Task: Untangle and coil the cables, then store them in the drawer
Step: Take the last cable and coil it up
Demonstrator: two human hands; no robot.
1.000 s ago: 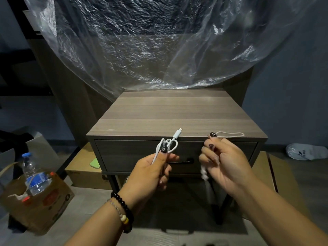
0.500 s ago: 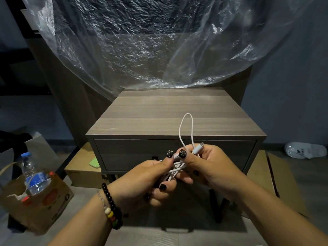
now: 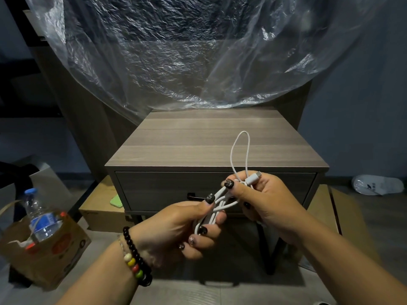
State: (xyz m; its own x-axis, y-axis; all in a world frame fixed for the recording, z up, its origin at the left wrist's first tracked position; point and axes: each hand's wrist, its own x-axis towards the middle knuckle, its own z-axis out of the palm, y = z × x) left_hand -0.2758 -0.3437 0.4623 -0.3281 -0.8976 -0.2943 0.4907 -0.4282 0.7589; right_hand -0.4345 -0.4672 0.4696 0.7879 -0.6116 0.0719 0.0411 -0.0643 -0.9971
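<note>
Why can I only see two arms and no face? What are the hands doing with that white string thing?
The camera is worn on the person's head and looks down, so you see just what they see: their own two arms, never their face. There is no robot here.

The white string is a charging cable. The left hand, the one with the bead bracelets, grips the bundled part. The right hand pinches it near the plug, and one loop sticks up above the fingers.

Behind the hands stands a small wooden nightstand. Its drawer is closed; the cable is meant to go in there later. Crinkly clear plastic sheeting hangs behind it. On the floor to the left, a cardboard box holds a water bottle.
</note>
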